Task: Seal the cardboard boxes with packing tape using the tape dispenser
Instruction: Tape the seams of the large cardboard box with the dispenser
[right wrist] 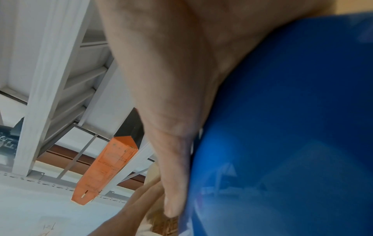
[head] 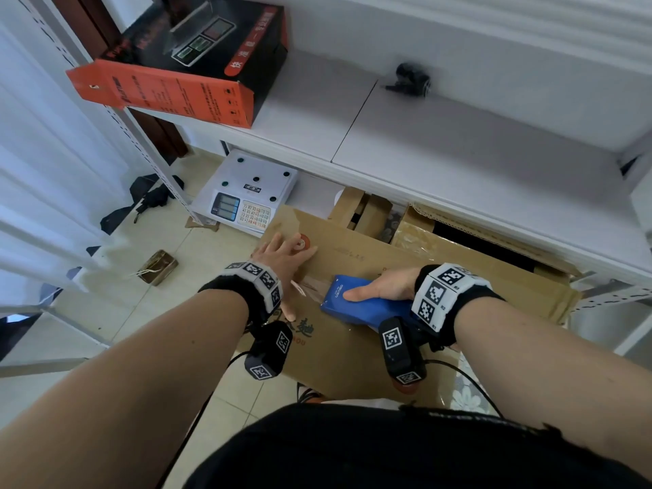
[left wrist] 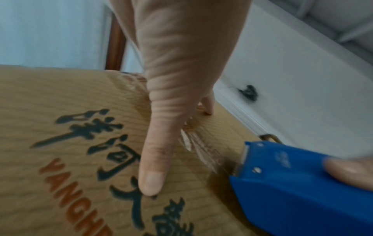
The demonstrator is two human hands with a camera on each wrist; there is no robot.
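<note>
**Tape run under way on box top**

White metal shelving stood beyond the brown cardboard box. Risk: tape wrinkling or drifting off the seam if the blue plastic tape dispenser tilted. Right hand wrapped it, thumb along its side. Left hand lay spread flat, pressing the box's left end.

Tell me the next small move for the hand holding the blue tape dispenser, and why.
Probably draw the blue tape dispenser rightward along the cardboard box seam. The right hand grips it flat on the box, a short strip of tape shows at its nose, and the left hand presses the box down beside it.
</note>
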